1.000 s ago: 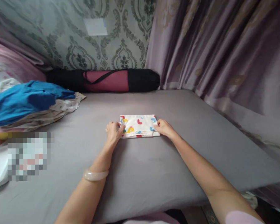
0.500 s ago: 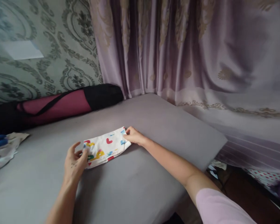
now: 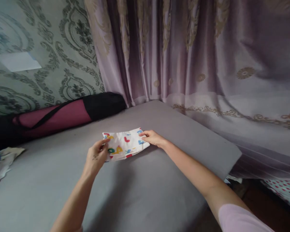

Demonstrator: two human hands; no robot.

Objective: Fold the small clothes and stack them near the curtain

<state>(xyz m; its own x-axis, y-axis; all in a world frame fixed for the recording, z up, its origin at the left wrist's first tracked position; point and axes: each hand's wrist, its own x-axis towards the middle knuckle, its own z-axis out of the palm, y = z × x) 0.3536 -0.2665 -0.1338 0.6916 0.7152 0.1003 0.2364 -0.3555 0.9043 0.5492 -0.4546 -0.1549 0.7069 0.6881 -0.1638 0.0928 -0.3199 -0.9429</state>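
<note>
A folded white cloth with a colourful print of letters or figures is held up between my two hands, a little above the grey sheet on the bed. My left hand pinches its left end, thumb and fingers closed on the edge. At the right end, my right hand grips the cloth between thumb and fingers. Several layers show along the cloth's lower edge. What garment or item it is, I cannot make out.
A long black and maroon bag lies against the patterned wall. Light cloths with something blue sit at the left edge. Purple curtains hang behind the bed. Beyond its right edge, a polka-dot item lies lower down.
The cloth has risen and moved right in view, lifted off the sheet by both hands. My left hand, looser before, has closed on its left end. The view has shifted slightly.
</note>
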